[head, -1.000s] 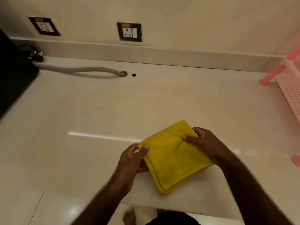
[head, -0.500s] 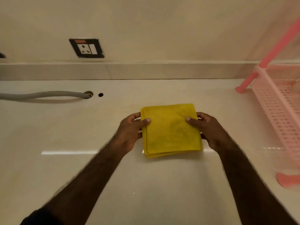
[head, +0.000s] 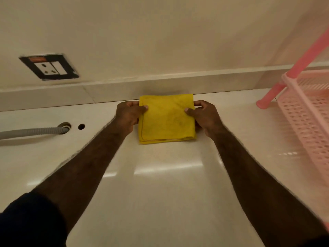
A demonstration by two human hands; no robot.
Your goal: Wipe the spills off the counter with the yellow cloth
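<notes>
The yellow cloth (head: 166,119) is folded into a square and lies at the back of the pale counter (head: 160,184), its far edge close to the low backsplash. My left hand (head: 127,114) grips its left edge, thumb on top. On the opposite edge my right hand (head: 204,115) holds it the same way. Both arms are stretched forward. A faint speckled patch (head: 165,154) shows on the counter just in front of the cloth.
A pink plastic rack (head: 309,113) stands on the right of the counter. A grey hose (head: 32,132) enters a hole at the left, with a small hole (head: 81,126) beside it. A wall socket (head: 49,67) sits above the backsplash (head: 178,82).
Both hands have carried the folded cloth away from the counter's front edge to the back, near the backsplash. The cloth has been squared up, and the view has shifted right.
</notes>
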